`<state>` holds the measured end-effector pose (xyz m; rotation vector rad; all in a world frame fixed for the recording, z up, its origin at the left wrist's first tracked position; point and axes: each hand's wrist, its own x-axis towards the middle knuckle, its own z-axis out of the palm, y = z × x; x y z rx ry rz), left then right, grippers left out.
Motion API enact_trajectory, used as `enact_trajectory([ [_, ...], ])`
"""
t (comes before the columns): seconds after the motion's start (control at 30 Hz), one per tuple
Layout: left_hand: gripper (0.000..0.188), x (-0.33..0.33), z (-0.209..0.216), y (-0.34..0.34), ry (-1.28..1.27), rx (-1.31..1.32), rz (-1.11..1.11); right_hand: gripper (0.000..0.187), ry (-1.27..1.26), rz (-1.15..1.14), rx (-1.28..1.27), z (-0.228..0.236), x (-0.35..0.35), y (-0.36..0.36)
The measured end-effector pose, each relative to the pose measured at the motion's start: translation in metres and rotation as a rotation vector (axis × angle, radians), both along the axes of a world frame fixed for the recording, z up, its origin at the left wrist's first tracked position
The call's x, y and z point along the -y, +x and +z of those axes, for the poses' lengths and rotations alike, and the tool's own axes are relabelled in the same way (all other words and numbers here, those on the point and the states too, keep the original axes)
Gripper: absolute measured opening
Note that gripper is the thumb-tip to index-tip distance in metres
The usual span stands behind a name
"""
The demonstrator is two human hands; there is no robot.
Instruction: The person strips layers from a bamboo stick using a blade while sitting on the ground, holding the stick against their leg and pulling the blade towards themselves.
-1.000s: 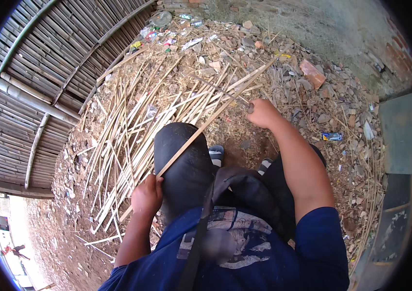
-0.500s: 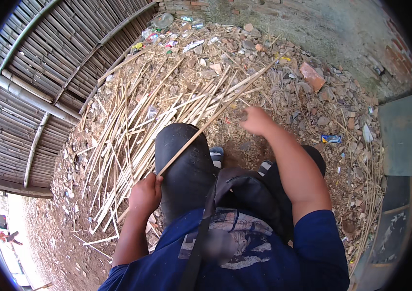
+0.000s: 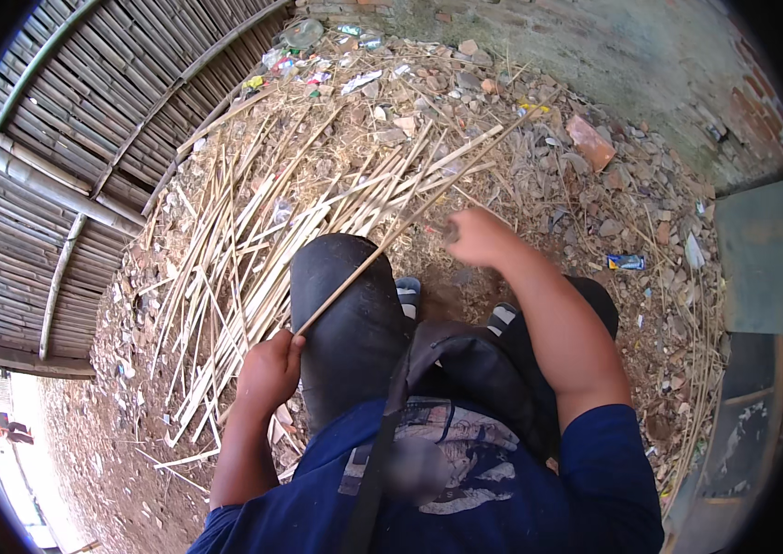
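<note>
My left hand [image 3: 268, 371] is closed on the lower end of a long, thin bamboo strip [image 3: 343, 286]. From there the strip slants across my left knee and away to the far right. My right hand [image 3: 484, 238] is closed just right of the strip's middle. A small dark object [image 3: 451, 231] shows at its fingertips, too blurred to name; whether it touches the strip I cannot tell. A loose heap of pale split bamboo strips [image 3: 262, 277] lies on the ground beyond and left of my left knee.
Rubble and straw cover the ground, with a reddish brick piece [image 3: 591, 143] at the far right and a blue wrapper [image 3: 625, 262] nearer. A bamboo slat wall [image 3: 87, 175] stands left, a plastered brick wall [image 3: 613, 65] behind, and a grey-green panel [image 3: 760, 263] right.
My right hand has shifted slightly left and nearer to me, closer to the strip. My left hand keeps its hold, and the strip lies across the knee much as before.
</note>
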<state>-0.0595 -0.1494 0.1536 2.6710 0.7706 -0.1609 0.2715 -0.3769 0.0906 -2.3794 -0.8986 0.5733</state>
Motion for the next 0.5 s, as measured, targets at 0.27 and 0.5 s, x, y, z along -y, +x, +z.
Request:
enact_trajectory([
  [0.27, 0.034, -0.006, -0.003, 0.002, -0.024, 0.01, -0.001, 0.046, 0.024, -0.156, -0.037, -0.005, 0.013, 0.027],
  [0.5, 0.038, -0.011, 0.012, 0.004, -0.024, -0.031, -0.034, 0.034, -0.124, 0.117, 0.025, 0.025, -0.015, -0.012],
])
